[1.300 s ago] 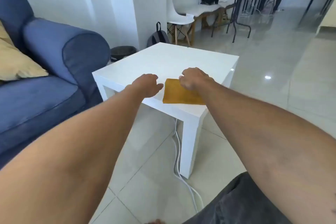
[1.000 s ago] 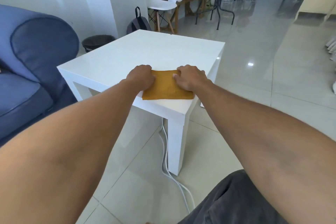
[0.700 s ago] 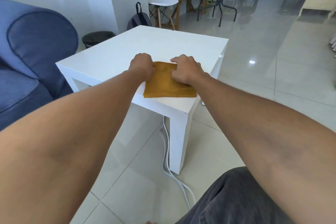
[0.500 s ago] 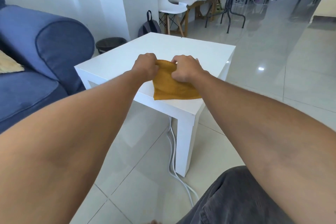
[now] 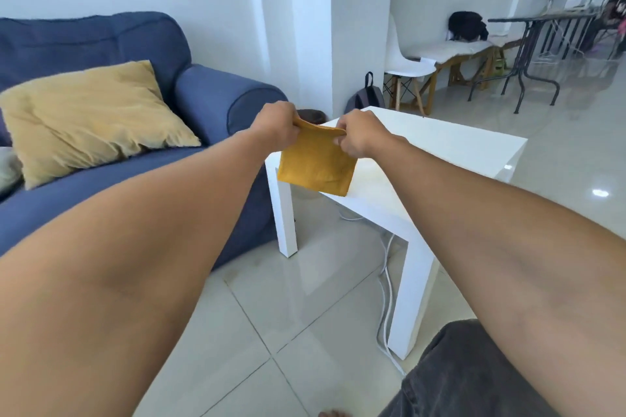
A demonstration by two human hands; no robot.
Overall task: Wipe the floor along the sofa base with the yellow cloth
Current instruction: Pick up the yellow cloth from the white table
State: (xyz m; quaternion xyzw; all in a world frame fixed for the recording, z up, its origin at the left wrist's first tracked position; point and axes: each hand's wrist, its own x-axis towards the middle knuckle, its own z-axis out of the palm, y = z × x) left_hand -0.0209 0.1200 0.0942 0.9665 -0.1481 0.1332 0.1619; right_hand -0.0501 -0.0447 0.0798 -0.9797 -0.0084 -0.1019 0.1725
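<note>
Both grips closed on the yellow cloth (image 5: 316,166): left hand (image 5: 276,127) and right hand (image 5: 359,137) pinch its 2 top corners, cloth hanging over the desk (image 5: 440,149) corner. Sofa base (image 5: 237,247) lies down-left, so the left hand is nearer.

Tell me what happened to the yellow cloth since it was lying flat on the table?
Both hands, left hand and right hand, pinched the folded mustard-yellow cloth by its top edge and lifted it off the square white side table; it now hangs between them. The table stayed beside the blue fabric sofa.
</note>
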